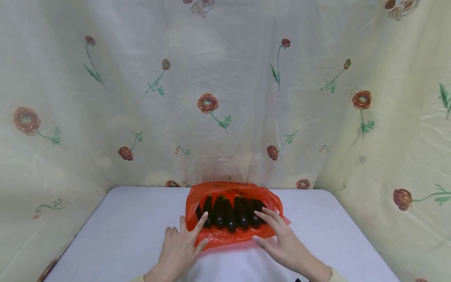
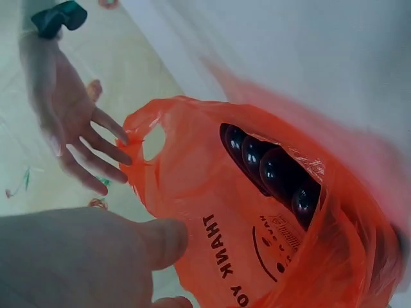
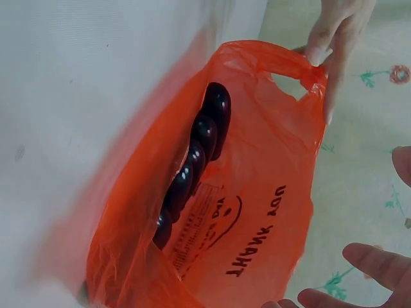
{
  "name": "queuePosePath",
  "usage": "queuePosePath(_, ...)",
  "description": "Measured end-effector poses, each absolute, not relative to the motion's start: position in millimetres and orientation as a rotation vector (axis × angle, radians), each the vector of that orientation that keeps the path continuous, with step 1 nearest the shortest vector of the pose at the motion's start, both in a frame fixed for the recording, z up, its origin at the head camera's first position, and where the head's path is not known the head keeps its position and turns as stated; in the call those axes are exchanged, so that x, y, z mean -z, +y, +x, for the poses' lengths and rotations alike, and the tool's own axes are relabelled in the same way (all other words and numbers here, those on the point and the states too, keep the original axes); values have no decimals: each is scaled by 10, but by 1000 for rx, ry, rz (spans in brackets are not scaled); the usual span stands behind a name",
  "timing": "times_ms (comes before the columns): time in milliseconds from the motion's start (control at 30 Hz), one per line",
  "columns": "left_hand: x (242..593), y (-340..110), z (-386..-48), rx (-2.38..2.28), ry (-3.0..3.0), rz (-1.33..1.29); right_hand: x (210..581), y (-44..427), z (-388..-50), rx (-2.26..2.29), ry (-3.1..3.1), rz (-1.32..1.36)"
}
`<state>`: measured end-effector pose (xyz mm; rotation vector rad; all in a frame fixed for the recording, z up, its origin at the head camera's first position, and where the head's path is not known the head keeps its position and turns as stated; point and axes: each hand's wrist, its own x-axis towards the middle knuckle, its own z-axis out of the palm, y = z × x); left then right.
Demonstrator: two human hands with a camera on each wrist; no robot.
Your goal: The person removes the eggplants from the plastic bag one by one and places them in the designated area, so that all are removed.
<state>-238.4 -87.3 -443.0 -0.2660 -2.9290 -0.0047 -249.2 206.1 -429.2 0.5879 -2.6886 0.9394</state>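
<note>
Several dark, glossy eggplants (image 1: pixel 230 215) lie side by side in an orange plastic bag (image 1: pixel 243 235) on the table. My left hand (image 1: pixel 180 247) is at the bag's left side, with index finger and thumb spread apart. In the right wrist view, that left hand (image 3: pixel 340 29) is at the bag's handle corner; whether it touches is unclear. My right hand (image 1: pixel 282 241) is over the bag's right side, fingers extended. The left wrist view has the right hand (image 2: pixel 67 109) with straight fingers beside a handle loop. Printed lettering shows on the bag (image 2: pixel 192 173).
A white-covered table (image 1: pixel 116 235) carries the bag near its back edge. Behind and on both sides hangs a pale curtain (image 1: pixel 246 129) with red flowers. A dark band (image 2: pixel 61 19) is around the right wrist.
</note>
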Motion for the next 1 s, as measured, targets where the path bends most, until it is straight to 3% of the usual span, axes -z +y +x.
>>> queuePosePath(233,4470,-835,-2464,115,-2982,-190,4292,2025,-2545,-964,-2693,561)
queuePosePath(733,4633,-872,-2815,950,-2806,-123,4404,1952,-2738,-994,-2797,465)
queuePosePath(1000,4663,-906,-2879,1028,-2751,-148,4432,1912,-2863,-1014,-2783,459)
